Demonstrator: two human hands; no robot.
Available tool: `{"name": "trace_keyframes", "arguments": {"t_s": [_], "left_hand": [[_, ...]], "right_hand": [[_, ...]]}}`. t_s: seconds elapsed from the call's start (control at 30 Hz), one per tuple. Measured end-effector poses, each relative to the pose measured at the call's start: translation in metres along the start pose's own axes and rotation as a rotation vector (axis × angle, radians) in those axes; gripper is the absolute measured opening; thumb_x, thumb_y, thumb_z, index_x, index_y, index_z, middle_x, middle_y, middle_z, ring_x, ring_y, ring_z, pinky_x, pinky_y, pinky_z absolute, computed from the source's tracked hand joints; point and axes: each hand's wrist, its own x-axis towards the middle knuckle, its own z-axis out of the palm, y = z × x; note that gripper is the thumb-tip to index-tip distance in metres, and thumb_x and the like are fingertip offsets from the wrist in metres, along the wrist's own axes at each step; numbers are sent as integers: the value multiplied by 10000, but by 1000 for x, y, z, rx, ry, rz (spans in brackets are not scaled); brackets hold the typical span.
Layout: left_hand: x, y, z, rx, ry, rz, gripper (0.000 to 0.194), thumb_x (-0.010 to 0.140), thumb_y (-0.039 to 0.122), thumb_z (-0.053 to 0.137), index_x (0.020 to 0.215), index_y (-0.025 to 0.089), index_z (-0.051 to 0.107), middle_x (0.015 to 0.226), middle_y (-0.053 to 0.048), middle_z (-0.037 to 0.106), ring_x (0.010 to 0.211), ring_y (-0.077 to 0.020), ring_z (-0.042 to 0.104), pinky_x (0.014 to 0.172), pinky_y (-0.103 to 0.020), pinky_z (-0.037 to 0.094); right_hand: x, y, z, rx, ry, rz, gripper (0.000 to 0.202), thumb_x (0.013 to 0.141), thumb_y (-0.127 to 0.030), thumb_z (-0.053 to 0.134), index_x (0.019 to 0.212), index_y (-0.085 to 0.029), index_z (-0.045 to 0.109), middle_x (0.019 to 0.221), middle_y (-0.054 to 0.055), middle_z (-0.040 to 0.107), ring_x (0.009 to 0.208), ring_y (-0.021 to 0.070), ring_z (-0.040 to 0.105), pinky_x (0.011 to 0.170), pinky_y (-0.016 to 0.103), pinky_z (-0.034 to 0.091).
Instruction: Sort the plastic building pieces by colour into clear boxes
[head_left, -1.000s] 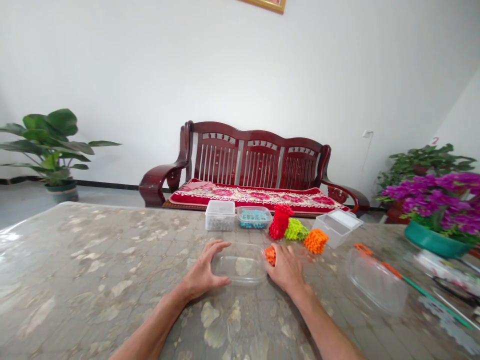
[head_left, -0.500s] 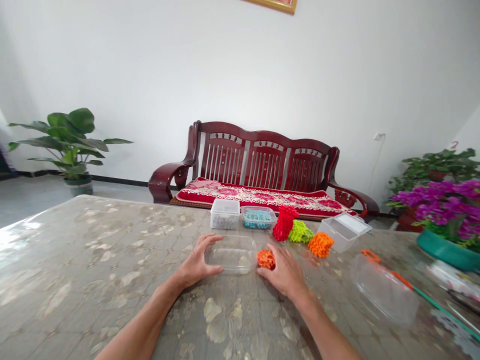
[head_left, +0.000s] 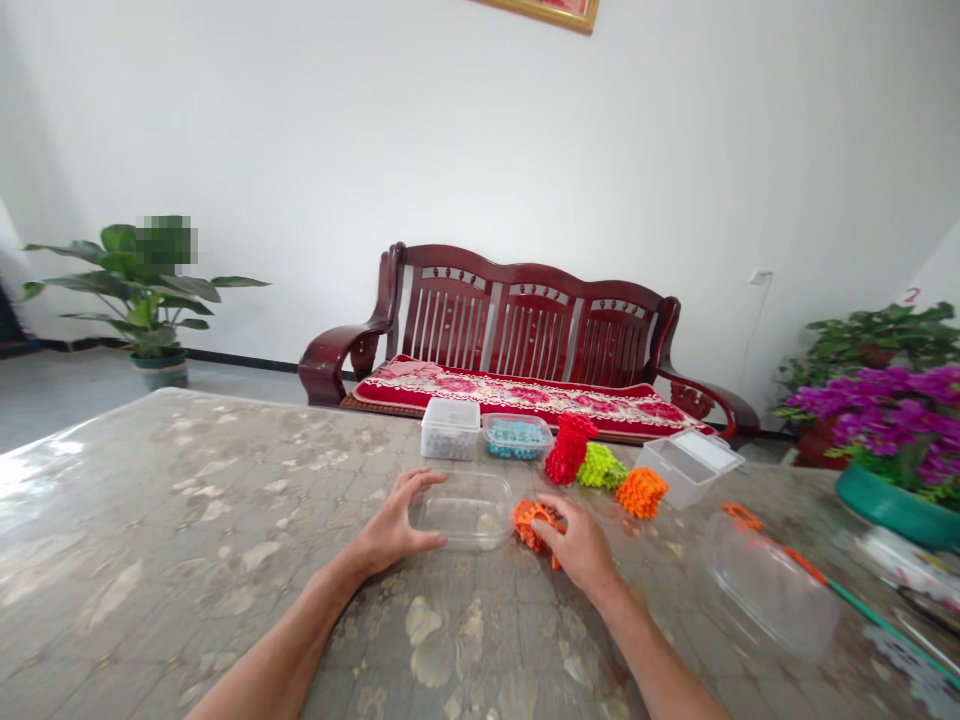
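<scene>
My left hand [head_left: 403, 522] holds the left end of a clear plastic container [head_left: 472, 510], thumb in front and fingers behind. The container looks empty and lies on the table. At its right end sits a clump of orange interlocking plastic pieces [head_left: 528, 525]. My right hand [head_left: 576, 540] is closed on the right side of this clump, with the thumb across its front. One orange bit pokes out below the thumb. Just how the fingers behind grip the pieces is hidden.
Behind stand a lidded box [head_left: 450, 430], a tub of blue pieces [head_left: 517, 437], red [head_left: 568, 450], green [head_left: 600, 466] and orange stacks [head_left: 641, 492], and an open clear box [head_left: 679, 470]. To the right lie a clear lid-like piece [head_left: 772, 590] and a flower pot [head_left: 896, 500].
My right hand has shifted slightly right, uncovering more of the orange clump, and an orange bit now shows under the thumb. My left hand stays on the container.
</scene>
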Motion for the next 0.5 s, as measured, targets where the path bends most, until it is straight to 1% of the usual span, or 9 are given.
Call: {"name": "trace_keyframes", "arguments": {"t_s": [0.17, 0.27, 0.33, 0.4, 0.5], "left_hand": [[-1, 1, 0, -20, 2, 18, 690, 606, 382, 812, 1242, 227, 596, 1327, -117, 510, 1311, -355, 457, 1119, -523, 385], [-1, 1, -1, -35, -11, 29, 693, 607, 385, 816, 1244, 228, 592, 1314, -112, 515, 1307, -352, 460, 1120, -525, 385], [-2, 1, -1, -33, -20, 26, 702, 603, 392, 820, 1247, 232, 590, 1318, -110, 512, 1312, -354, 456, 1119, -526, 386], [-3, 0, -1, -26, -22, 22, 712, 601, 398, 821, 1252, 231, 589, 1325, -112, 510, 1313, -357, 456, 1119, -526, 385], [-4, 0, -1, -15, -28, 19, 722, 601, 387, 819, 1262, 213, 584, 1334, -124, 504, 1317, -358, 451, 1134, -527, 362]], "right_hand": [[2, 15, 7, 124, 129, 67, 435, 835, -435, 570, 1184, -197, 673, 1172, 97, 718, 1079, 258, 659, 969, 409, 494], [3, 23, 6, 108, 178, 119, 472, 858, -463, 518, 1216, -182, 646, 1172, 113, 715, 1049, 259, 673, 935, 415, 512], [2, 28, 5, 43, 187, 147, 466, 859, -446, 508, 1228, -191, 635, 1168, 107, 714, 960, 245, 694, 882, 401, 531], [1, 32, 5, -41, 176, 128, 416, 854, -392, 510, 1197, -207, 653, 1143, 93, 719, 901, 231, 695, 847, 384, 534], [0, 35, 3, -155, 159, 62, 332, 840, -289, 505, 1097, -213, 702, 1093, 83, 727, 988, 241, 670, 896, 379, 509]]}}
